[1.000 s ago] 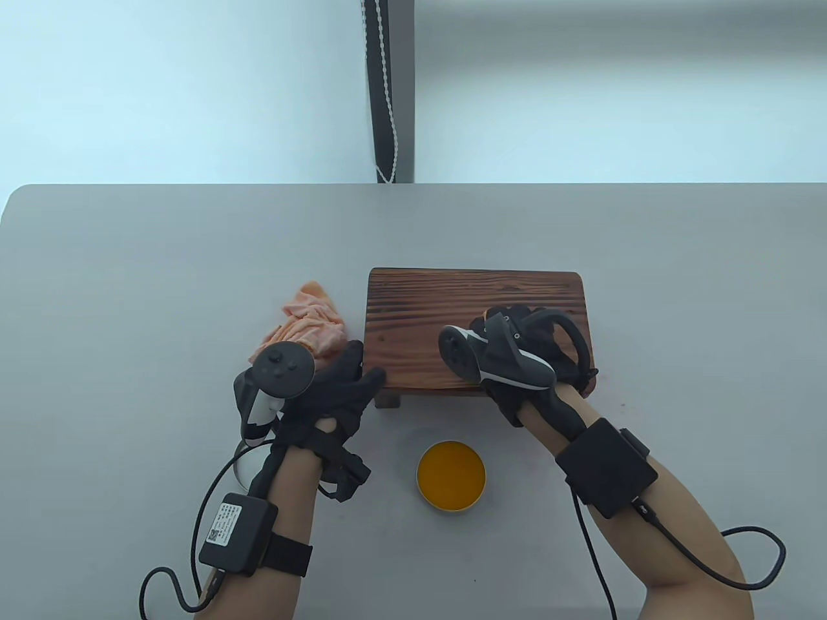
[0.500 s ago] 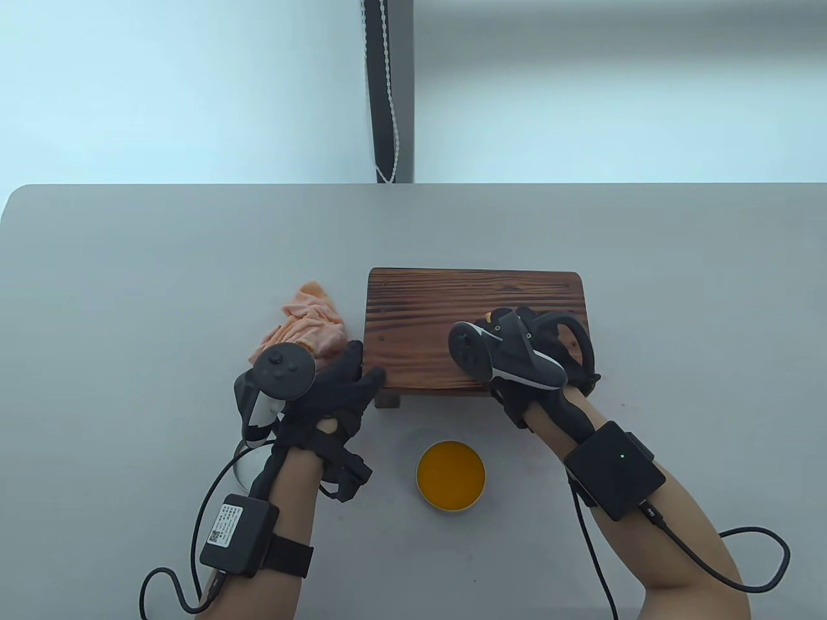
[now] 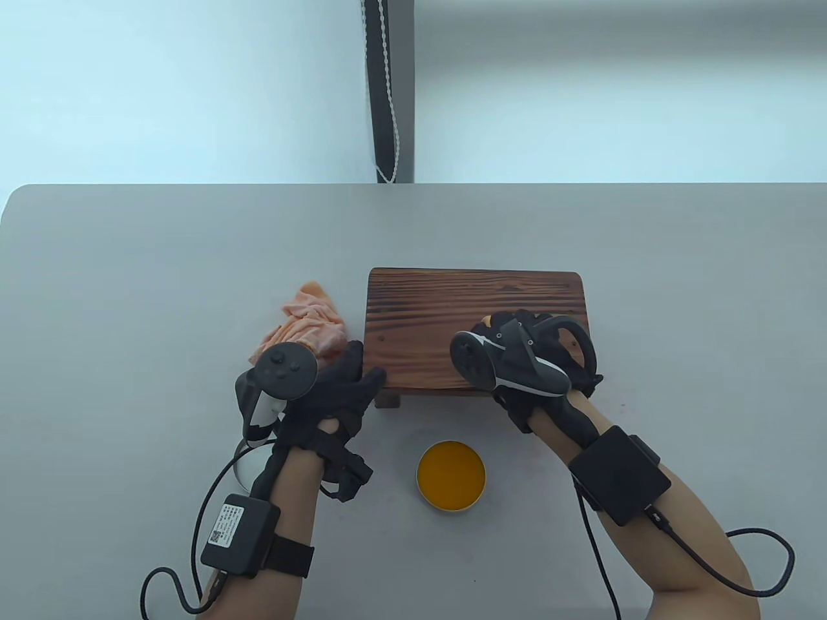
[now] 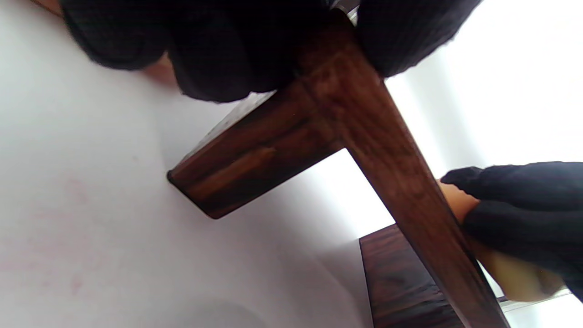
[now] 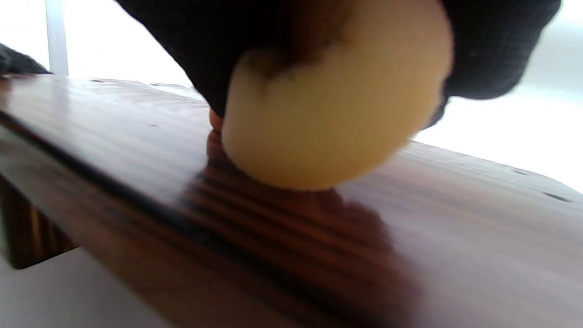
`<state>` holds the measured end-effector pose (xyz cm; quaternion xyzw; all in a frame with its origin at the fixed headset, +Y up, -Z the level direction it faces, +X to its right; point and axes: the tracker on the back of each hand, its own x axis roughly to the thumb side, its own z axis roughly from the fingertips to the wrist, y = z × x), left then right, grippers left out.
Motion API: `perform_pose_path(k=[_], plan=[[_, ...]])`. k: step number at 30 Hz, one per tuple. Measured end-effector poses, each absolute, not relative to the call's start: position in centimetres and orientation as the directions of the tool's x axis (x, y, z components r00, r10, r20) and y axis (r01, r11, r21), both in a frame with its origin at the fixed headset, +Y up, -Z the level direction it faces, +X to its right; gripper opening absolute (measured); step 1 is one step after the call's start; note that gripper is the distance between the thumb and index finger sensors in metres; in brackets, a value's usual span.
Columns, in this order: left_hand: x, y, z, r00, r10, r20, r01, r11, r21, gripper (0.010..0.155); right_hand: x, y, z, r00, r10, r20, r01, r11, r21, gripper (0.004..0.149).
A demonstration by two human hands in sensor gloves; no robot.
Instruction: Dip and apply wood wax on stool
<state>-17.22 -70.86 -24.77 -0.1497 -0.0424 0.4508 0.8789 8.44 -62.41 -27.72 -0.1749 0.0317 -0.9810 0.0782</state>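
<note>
A small dark wooden stool (image 3: 446,303) stands mid-table. My left hand (image 3: 359,374) grips its near-left corner, with the fingers (image 4: 218,59) curled over the edge of the stool (image 4: 364,132). My right hand (image 3: 539,345) is on the near-right part of the seat, mostly hidden under its tracker. It holds a round pale-yellow sponge (image 5: 328,114) pressed onto the stool top (image 5: 455,237). The left wrist view also catches that right hand (image 4: 524,209) and the sponge (image 4: 514,273) at the seat's edge. An open tin of orange wax (image 3: 450,476) sits in front of the stool.
A crumpled pink cloth (image 3: 307,323) lies left of the stool, just beyond my left hand. A round metal lid (image 3: 243,462) peeks out under my left wrist. Cables trail from both forearms towards the table's near edge. A dark post with a bead chain (image 3: 387,97) stands behind the table.
My right hand has slid a little to the right along the near part of the seat with the sponge. The left hand, stool and tin have not moved.
</note>
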Motion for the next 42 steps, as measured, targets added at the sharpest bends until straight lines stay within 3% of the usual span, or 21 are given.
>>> perform_pose_path(k=[4,7,10,14,20,23,28,31,35,38,42], plan=[[-17.3,-70.8,-24.8,0.586,0.808,-0.063,-0.782,0.543,-0.307,0.084,9.4,-62.5,-29.1,-0.939,-0.203,0.277,0.183,-0.978,-0.096,0.041],[-17.3,-70.9,-24.8,0.586,0.808,-0.064,-0.782,0.543,-0.306,0.084,9.6,-62.1,-27.6,-0.921,-0.227,0.317,0.221,-0.974,-0.055,0.041],[-17.2,-70.8,-24.8,0.588,0.807,-0.063,-0.781,0.545,-0.305,0.084,9.2,-62.2,-26.6,-0.911,-0.194,0.364,0.176,-0.981,-0.081,0.041],[-17.3,-70.8,-24.8,0.589,0.806,-0.061,-0.779,0.546,-0.309,0.083,9.9,-62.6,-28.5,-0.939,-0.17,0.3,0.146,-0.984,-0.101,0.04],[-17.3,-70.8,-24.8,0.589,0.805,-0.063,-0.779,0.546,-0.307,0.083,10.1,-62.1,-27.4,-0.908,-0.256,0.332,0.246,-0.967,-0.071,0.041],[-17.3,-70.8,-24.9,0.592,0.804,-0.062,-0.778,0.549,-0.306,0.083,9.6,-62.2,-27.0,-0.91,-0.213,0.355,0.199,-0.977,-0.077,0.041],[-17.3,-70.9,-24.9,0.59,0.805,-0.062,-0.779,0.547,-0.307,0.084,10.7,-62.4,-29.1,-0.943,-0.182,0.279,0.165,-0.983,-0.084,0.04],[-17.3,-70.9,-24.9,0.587,0.807,-0.065,-0.781,0.544,-0.307,0.083,10.7,-62.4,-28.1,-0.927,-0.241,0.286,0.224,-0.97,-0.09,0.041],[-17.3,-70.8,-24.9,0.589,0.806,-0.064,-0.78,0.545,-0.308,0.083,10.3,-62.2,-26.6,-0.919,-0.209,0.334,0.198,-0.978,-0.069,0.041],[-17.3,-70.8,-24.9,0.591,0.804,-0.062,-0.778,0.548,-0.308,0.084,10.8,-62.4,-27.9,-0.94,-0.174,0.294,0.154,-0.984,-0.093,0.04],[-17.3,-70.8,-24.9,0.593,0.803,-0.061,-0.775,0.549,-0.312,0.084,11.6,-62.4,-28.7,-0.942,-0.228,0.248,0.212,-0.973,-0.089,0.041]])
